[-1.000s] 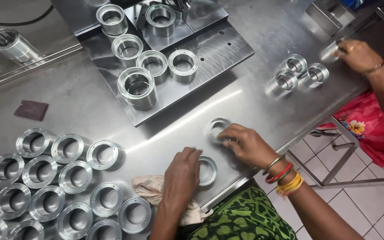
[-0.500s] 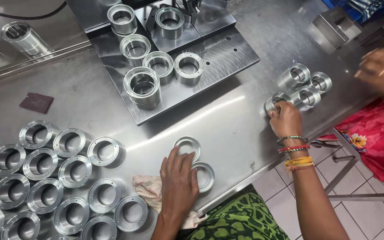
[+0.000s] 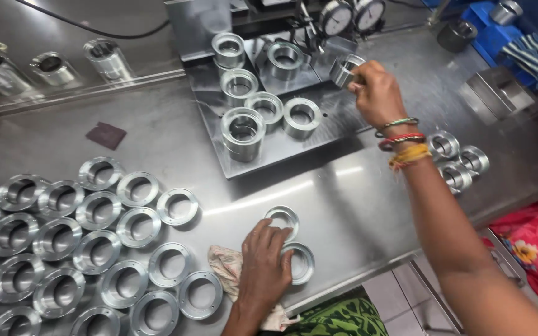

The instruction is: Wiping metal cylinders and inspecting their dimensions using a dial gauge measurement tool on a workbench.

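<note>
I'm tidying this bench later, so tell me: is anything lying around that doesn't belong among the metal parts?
A crumpled cloth lies partly under the left hand beside the flanged rings, and a small dark square pad sits alone on the steel table. Nothing looks spilled or damaged.

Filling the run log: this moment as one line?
right hand: holds metal ring | left hand: on flat ring | cloth beside

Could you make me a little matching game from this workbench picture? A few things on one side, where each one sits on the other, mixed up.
Things:
1. right hand
2. left hand
3. dark square pad
4. dial gauges

Places:
A. flat on the table, alone, far left
B. top, behind the raised plate
C. lifted, gripping a metal ring
D. resting by a cloth

Pairs: 1-C, 2-D, 3-A, 4-B
</note>
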